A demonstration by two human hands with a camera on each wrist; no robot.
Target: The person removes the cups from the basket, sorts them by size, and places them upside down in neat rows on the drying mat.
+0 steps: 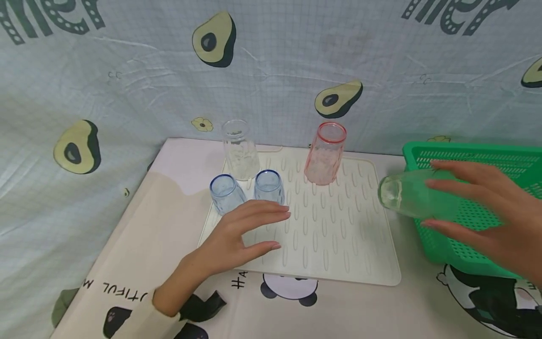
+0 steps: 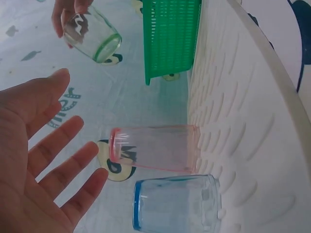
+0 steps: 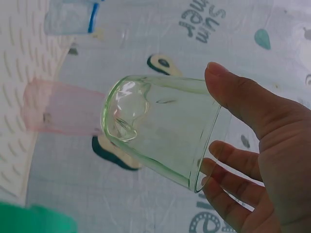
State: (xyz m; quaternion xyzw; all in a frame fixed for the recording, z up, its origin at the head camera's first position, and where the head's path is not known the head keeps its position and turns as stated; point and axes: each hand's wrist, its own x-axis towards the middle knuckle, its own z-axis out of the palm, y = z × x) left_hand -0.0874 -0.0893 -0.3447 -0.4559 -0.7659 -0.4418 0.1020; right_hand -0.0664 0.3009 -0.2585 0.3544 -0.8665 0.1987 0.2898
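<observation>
My right hand (image 1: 487, 207) grips a clear green-tinted glass (image 3: 155, 126) near its rim, thumb on one side and fingers on the other. The glass lies sideways in the air, its thick base toward the mat, over the left side of a green basket (image 1: 436, 256). My left hand (image 1: 237, 235) hovers over the mat's left part, fingers spread and holding nothing. Beyond it stand two small blue-rimmed glasses (image 1: 269, 186), (image 1: 226, 193) and a tall clear glass (image 1: 240, 153). A pink-rimmed glass (image 1: 325, 155) stands at the back of the white ridged mat (image 1: 338, 235).
The green basket stands right of the mat, its slotted walls rising above the table. A hanging sheet with avocado prints (image 1: 275, 70) closes off the back and left. The printed tablecloth (image 1: 169, 226) shows around the mat.
</observation>
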